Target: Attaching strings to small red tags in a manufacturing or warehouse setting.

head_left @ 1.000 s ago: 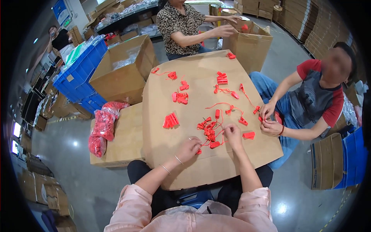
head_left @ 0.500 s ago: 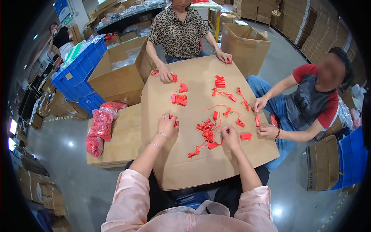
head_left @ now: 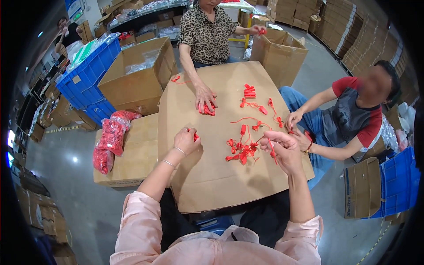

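My left hand [head_left: 187,141] is closed around a small red plastic piece [head_left: 196,137] above the left part of the cardboard sheet [head_left: 212,176]. My right hand [head_left: 285,150] is raised at the right, its fingers pinching a red cord [head_left: 273,151] that hangs down in front of the palm. Beside it lies a tangled pile of red pieces with cords [head_left: 244,152]. Farther up are a short stack of red blocks [head_left: 249,92] and more red pieces on cords [head_left: 262,109]. Their exact kind is too small to tell.
Across the sheet, a co-worker's hand [head_left: 206,99] covers some red pieces; their other hand is by an open carton [head_left: 282,48]. A second co-worker [head_left: 353,110] sits at the right, handling red pieces. Bags of red pieces [head_left: 112,137] lie on a box [head_left: 132,154] at left.
My right hand has risen from the pile with a red cord. My left hand has shifted slightly. The far co-worker has reached toward the carton and moved the other hand onto the red pieces.
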A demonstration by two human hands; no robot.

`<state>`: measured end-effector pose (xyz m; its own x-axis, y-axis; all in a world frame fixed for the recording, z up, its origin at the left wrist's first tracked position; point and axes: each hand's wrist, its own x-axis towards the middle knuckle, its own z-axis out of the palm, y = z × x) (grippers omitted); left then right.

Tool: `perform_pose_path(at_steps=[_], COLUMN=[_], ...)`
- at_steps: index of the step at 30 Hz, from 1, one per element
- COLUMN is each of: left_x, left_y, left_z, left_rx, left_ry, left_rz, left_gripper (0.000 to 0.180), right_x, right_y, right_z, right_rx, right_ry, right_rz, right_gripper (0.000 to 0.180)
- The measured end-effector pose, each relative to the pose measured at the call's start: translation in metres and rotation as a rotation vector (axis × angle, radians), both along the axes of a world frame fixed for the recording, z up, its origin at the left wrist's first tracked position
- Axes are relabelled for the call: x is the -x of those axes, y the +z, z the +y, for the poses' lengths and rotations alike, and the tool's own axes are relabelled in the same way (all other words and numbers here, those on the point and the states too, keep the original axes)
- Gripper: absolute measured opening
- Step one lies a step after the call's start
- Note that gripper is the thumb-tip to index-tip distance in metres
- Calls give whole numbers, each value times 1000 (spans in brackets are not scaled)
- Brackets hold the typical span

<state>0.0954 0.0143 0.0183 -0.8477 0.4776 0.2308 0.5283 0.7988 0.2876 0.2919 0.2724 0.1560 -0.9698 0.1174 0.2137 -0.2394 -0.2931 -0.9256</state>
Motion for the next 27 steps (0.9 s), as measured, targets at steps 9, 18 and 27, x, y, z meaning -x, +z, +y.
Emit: perform_pose_path(at_steps=[9,18,27], left_x=[2,-4,-7], left_y=[8,-1,-2], left_z=[-16,-22,-20], left_rx=[-69,-29,9], left_ry=[138,164,104], left_rz=[-335,-218,82], left_gripper=[55,54,42], right_x=[4,5,10], right_y=[12,35,43], right_z=[-9,11,10], right_rx=[-195,-37,-293], right_ry=[-291,-511,-419], right_rz=[54,372,292], right_gripper=[12,7,7])
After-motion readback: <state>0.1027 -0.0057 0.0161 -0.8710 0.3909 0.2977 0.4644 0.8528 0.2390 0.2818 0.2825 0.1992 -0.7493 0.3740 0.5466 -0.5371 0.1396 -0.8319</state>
